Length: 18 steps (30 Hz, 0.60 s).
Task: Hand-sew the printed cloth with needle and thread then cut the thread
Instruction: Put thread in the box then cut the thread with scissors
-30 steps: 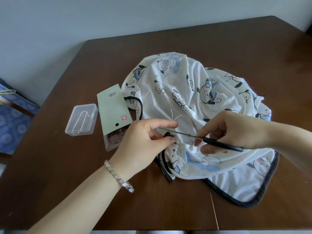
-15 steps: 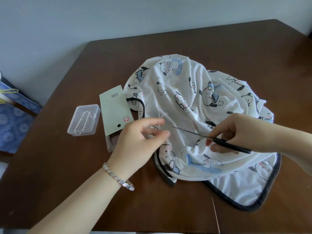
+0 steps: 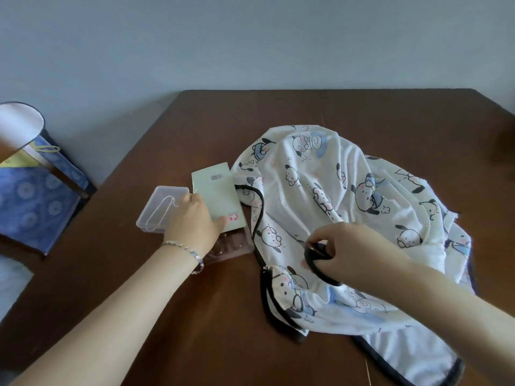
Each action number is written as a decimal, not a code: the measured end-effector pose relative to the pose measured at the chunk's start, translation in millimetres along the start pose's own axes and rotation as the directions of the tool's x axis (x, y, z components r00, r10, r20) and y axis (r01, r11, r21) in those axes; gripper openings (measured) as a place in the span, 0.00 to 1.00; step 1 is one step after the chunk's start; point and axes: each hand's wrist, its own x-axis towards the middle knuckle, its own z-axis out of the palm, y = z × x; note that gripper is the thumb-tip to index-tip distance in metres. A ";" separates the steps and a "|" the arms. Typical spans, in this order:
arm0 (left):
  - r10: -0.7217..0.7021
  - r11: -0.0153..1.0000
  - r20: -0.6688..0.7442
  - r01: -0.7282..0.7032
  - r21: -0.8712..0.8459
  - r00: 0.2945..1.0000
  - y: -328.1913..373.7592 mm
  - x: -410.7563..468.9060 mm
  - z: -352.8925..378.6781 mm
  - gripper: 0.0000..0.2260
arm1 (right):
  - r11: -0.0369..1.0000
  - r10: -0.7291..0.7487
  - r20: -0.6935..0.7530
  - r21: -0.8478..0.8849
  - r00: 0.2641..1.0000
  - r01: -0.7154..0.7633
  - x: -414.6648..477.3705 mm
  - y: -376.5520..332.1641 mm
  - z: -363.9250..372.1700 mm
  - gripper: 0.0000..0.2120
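Observation:
A white cloth (image 3: 320,190) printed with cartoon dogs and edged in dark trim lies crumpled on the right half of the brown table (image 3: 195,316). My right hand (image 3: 351,246) rests on the cloth and grips the black-handled scissors (image 3: 317,256) by their loops; the blades are mostly hidden. My left hand (image 3: 192,221) lies with relaxed fingers on the pale green sewing-kit package (image 3: 217,199), left of the cloth, and holds nothing I can see. No needle or thread is visible in either hand.
A small clear plastic box (image 3: 158,210) with white thread inside sits just left of the green package. A blue patterned bag (image 3: 30,185) stands off the table's left side. A pale wall (image 3: 250,37) is behind the table.
My left hand left the cloth and moved left onto the green package. My right hand turned the scissors so the handles now face left. The view tilted up.

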 end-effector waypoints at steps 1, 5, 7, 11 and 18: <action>-0.012 0.999 -0.002 0.012 -0.053 1.000 2.5 2.4 1.4 0.14 | 1.000 -0.015 0.001 -0.024 1.000 0.015 2.3 -4.5 1.6 0.07; -0.083 0.889 0.086 0.113 -0.444 0.993 8.4 5.8 3.4 0.09 | 0.996 -0.040 -0.002 -0.084 0.999 0.040 8.2 -15.5 1.9 0.11; -0.184 0.690 0.155 0.240 -0.683 0.971 10.6 2.4 0.8 0.04 | 0.993 -0.052 0.012 -0.104 0.999 0.053 6.7 -18.4 -0.5 0.09; -0.307 -0.019 0.462 0.480 -0.877 0.832 17.0 -3.3 -10.1 0.07 | 0.990 -0.048 0.025 -0.135 0.999 0.051 3.4 -26.7 -3.0 0.08; -0.401 0.235 0.303 0.417 -0.878 0.864 21.9 -12.9 -14.8 0.10 | 0.978 -0.005 0.045 -0.210 0.999 0.014 6.8 -41.2 1.0 0.10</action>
